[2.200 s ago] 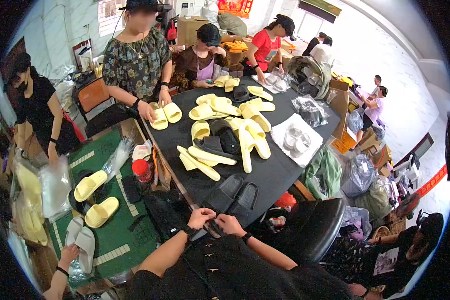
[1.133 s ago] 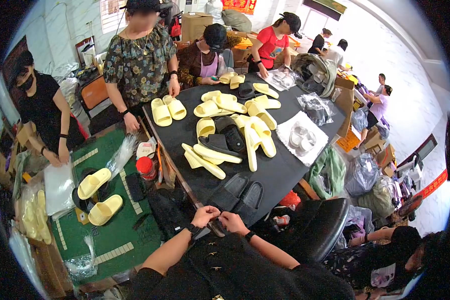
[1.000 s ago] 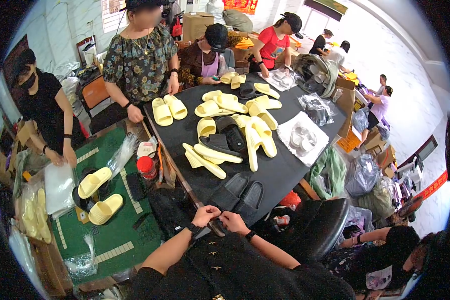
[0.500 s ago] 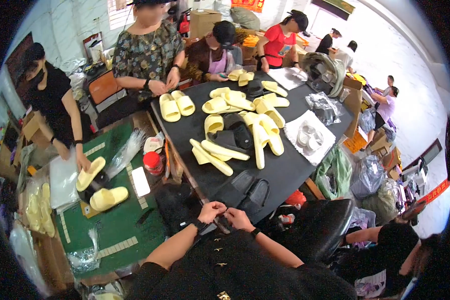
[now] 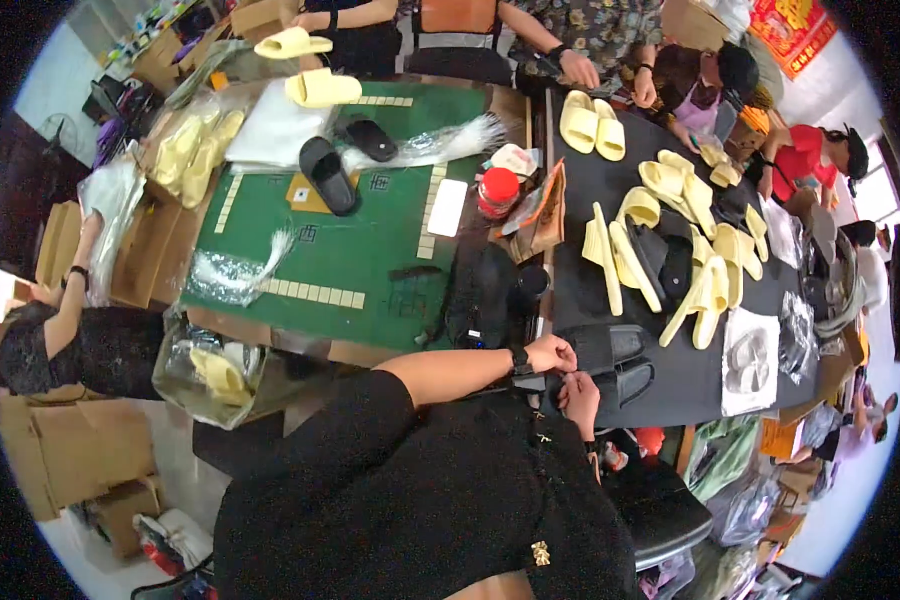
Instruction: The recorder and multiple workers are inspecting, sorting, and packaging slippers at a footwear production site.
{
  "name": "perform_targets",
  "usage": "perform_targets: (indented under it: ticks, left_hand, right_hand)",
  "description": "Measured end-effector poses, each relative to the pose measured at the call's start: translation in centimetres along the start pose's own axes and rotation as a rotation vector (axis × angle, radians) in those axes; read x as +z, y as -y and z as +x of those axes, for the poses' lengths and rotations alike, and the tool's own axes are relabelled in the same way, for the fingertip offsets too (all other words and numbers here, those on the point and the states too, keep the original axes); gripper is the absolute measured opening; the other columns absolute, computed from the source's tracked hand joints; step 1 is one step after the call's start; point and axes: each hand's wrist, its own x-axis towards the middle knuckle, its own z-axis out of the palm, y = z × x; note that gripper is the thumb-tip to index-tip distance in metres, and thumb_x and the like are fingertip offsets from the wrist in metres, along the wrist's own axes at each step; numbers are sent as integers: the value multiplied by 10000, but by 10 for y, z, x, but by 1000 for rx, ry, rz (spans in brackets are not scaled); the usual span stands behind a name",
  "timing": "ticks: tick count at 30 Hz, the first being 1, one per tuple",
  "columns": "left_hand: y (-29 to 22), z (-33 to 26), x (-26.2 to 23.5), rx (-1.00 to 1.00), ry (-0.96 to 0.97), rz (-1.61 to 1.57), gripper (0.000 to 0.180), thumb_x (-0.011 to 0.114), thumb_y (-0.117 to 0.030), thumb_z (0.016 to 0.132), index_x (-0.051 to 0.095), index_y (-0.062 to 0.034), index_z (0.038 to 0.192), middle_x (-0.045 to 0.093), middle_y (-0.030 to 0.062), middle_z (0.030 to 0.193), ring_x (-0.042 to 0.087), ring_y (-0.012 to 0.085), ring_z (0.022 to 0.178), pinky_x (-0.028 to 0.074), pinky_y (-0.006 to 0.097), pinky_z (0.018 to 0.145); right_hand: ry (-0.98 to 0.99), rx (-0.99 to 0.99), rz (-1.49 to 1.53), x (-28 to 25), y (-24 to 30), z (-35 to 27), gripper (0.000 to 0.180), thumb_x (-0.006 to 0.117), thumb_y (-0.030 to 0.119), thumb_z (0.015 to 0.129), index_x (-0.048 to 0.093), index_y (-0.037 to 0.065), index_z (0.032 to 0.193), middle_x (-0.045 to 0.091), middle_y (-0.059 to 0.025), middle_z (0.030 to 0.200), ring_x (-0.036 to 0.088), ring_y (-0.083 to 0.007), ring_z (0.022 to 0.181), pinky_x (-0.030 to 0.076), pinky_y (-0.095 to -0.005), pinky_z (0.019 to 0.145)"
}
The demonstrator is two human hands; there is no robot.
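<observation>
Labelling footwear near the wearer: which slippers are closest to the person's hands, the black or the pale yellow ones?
The black slippers at the near edge of the black table, right beside the left hand and right hand. The pale yellow slippers lie farther up the table.

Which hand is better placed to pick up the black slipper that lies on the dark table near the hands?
Probably the left hand: it touches the black rubber slipper. The right hand sits lower, beside the second black slipper.

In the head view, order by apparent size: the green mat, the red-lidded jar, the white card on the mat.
1. Green mat, by far the largest.
2. White card.
3. Red-lidded jar, close to the card in size, so this order is uncertain.
</observation>
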Motion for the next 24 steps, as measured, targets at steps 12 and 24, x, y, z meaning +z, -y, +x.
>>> perform_targets:
  ticks: [12, 24]
  left_hand:
    - [-13, -5, 2, 6, -6, 32, 202, 686, -221, 829, 651, -26, 861, 661, 37, 800, 597, 107, 700, 484, 258, 642]
    - [-75, -9, 19, 237, 225, 0, 186, 575, -182, 904, 581, -3, 852, 644, 55, 769, 602, 111, 694, 479, 240, 618]
  right_hand:
    - [-38, -55, 53, -1, 10, -5, 179, 501, 137, 931, 548, 15, 809, 543, -23, 572, 450, -61, 423, 350, -217, 400]
    - [-279, -449, -318, -21, 16, -10, 370, 600, 138, 863, 481, -15, 1178, 546, -111, 1022, 558, -165, 729, 454, -291, 666]
